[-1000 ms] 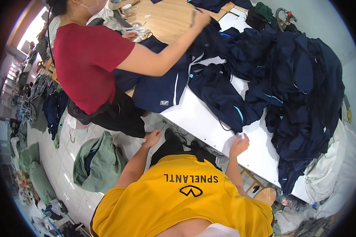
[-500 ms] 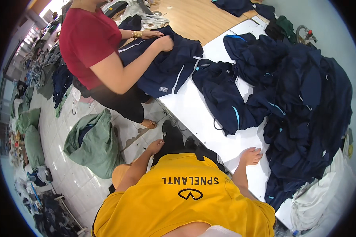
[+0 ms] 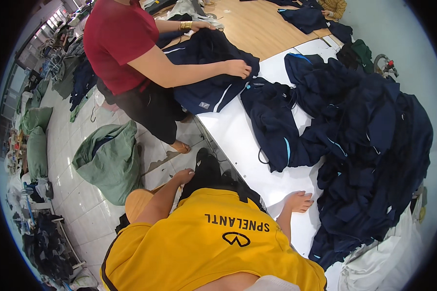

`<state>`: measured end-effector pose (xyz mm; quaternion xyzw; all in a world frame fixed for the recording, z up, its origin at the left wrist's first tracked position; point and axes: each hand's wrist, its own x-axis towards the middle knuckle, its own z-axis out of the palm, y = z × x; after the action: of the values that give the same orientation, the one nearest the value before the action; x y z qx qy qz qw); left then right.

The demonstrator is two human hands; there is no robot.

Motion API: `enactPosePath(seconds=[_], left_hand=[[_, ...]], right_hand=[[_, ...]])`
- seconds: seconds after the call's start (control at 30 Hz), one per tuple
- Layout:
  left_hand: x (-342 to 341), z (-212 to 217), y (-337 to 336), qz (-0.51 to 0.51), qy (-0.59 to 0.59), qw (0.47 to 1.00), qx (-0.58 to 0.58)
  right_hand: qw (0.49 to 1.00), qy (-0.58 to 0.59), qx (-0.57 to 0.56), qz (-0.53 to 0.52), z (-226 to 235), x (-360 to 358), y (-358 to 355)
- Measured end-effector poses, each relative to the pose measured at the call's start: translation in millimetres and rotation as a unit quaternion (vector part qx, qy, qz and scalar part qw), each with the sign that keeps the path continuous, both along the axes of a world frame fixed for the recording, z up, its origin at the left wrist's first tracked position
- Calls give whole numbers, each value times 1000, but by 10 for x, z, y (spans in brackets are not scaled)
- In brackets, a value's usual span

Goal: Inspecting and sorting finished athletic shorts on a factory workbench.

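Note:
My right hand [image 3: 298, 201] lies on the white tabletop [image 3: 272, 191], holding nothing, its fingers stretched out. It is just left of a large heap of navy garments [image 3: 359, 140], without gripping any of them. My left hand [image 3: 183, 176] rests low by my dark-clad thigh, away from the table; its fingers are mostly hidden, and no object shows in it. Beyond my right hand lie navy trousers [image 3: 269, 126] with a light-blue stripe. Farther off, a co-worker in a red top [image 3: 121, 43] has both hands on another navy garment [image 3: 206, 72] with white piping.
An open green sack [image 3: 109, 162] with dark cloth inside stands on the tiled floor to my left. White cloth [image 3: 381, 257] hangs at the table's near right. A wooden tabletop [image 3: 252, 22] adjoins the white one; a patterned sleeve [image 3: 334, 7] shows at the far end.
The co-worker's nearer arm has stretched to the right along the navy garment. My view has shifted slightly; my two hands keep their places by the thigh and on the table.

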<state>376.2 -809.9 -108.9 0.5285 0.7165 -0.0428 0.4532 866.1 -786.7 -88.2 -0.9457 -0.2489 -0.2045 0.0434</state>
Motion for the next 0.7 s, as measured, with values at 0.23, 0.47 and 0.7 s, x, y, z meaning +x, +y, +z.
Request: enactPosePath(seconds=[0.23, 0.47, 0.7], left_hand=[[447, 266, 133, -98, -50, 992, 55], [142, -153, 63, -75, -50, 994, 55], [115, 38, 20, -24, -11, 999, -29]], right_hand=[[1000, -14, 19, -8, -60, 11, -4], [999, -30, 12, -9, -6, -25, 1], [999, -24, -1, -28, -70, -30, -11]])
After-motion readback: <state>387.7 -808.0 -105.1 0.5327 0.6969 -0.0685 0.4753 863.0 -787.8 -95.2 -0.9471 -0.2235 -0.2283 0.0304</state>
